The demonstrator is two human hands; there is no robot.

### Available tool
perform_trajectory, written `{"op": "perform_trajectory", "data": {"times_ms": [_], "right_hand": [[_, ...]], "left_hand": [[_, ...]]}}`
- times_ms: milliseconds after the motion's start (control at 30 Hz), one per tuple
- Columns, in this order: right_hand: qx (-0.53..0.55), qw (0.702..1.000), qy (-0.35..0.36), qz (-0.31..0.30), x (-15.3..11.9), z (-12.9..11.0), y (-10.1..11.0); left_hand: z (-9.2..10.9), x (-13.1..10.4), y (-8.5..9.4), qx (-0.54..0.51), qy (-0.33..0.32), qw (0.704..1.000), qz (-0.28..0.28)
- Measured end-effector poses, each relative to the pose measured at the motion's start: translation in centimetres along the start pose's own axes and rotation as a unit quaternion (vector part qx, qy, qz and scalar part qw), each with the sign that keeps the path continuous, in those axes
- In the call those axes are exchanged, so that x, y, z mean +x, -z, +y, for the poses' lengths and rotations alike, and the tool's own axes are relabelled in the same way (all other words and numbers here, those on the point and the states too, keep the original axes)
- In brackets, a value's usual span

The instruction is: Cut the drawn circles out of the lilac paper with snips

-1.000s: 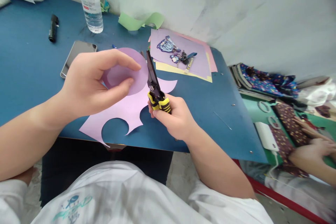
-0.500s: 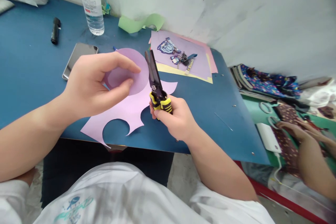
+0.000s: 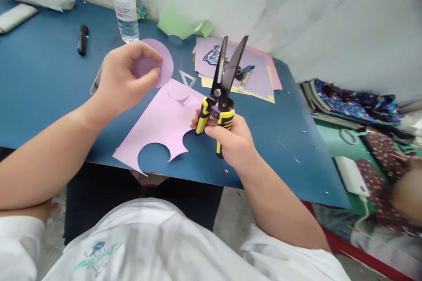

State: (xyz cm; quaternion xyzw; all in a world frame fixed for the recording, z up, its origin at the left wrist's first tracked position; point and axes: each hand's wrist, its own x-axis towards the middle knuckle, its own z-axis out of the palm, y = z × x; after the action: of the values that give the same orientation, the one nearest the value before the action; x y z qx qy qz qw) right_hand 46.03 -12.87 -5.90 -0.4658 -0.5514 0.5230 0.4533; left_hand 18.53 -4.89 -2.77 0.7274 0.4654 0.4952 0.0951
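My left hand (image 3: 127, 77) pinches a round purple paper disc (image 3: 165, 59) between thumb and fingers, held above the blue table. Part of the disc is hidden behind the fingers. My right hand (image 3: 232, 140) grips heavy black shears (image 3: 219, 92) with yellow-and-black handles; their blades point up and away from me and stand apart. Below and between my hands lies a sheet of lilac paper (image 3: 156, 118) with curved cut-outs along its near edge. Just beyond it is a small clear set square (image 3: 187, 79).
A water bottle (image 3: 128, 17), black marker (image 3: 83, 40) and curled green paper (image 3: 181, 26) are toward the wall. Stacked coloured sheets (image 3: 263, 83) carry a keychain and small items. A phone (image 3: 95, 81) is partly behind my left hand. On the right, a white power adapter (image 3: 351, 175) lies on a green table.
The shears' blades and handles have spread apart, and my right hand has moved slightly right. My left hand has lifted the purple disc up and away from the lilac sheet, uncovering the set square.
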Motion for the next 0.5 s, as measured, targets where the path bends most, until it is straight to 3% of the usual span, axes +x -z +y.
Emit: {"op": "perform_trajectory", "data": {"times_ms": [267,400,500], "right_hand": [[-0.004,1.0,0.004,0.028,1.1,-0.6,-0.3],[-0.005,1.0,-0.006,0.021,1.5,-0.3,-0.3],[-0.01,1.0,0.007,0.01,1.4,-0.3,-0.3]], "left_hand": [[-3.8,1.7,-0.8,0.1,0.16,0.974,-0.126],[-4.6,1.9,-0.9,0.072,0.25,0.951,-0.166],[-5.6,2.0,-1.3,0.037,0.272,0.946,-0.17]]}}
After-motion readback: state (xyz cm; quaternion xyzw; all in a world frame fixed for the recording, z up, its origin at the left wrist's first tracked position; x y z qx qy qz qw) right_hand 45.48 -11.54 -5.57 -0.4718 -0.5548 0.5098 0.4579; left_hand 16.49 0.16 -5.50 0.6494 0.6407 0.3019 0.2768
